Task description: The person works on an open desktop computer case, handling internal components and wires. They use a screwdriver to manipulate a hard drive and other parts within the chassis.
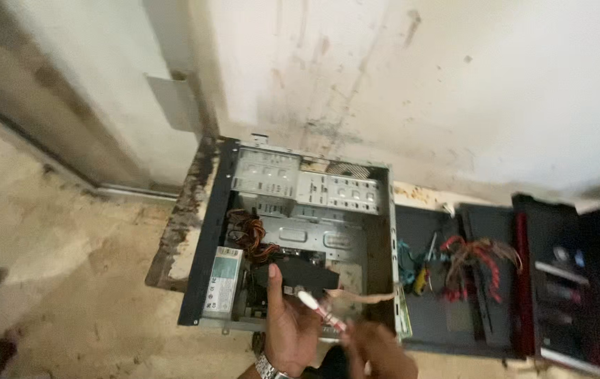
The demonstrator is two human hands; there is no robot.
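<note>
My left hand point(289, 326) grips a black drive point(305, 275) over the near edge of the open computer case point(208, 231). My right hand point(378, 349) (blurred) pinches a red-and-white screwdriver point(321, 309), tip touching the drive.

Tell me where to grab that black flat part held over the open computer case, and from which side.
Likely best by its bare right edge, coming from the right. The black flat part lies roughly level above the computer case; the left hand already pinches its left end, and a red-and-white cable leaves its near edge toward the blurred right hand.
</note>
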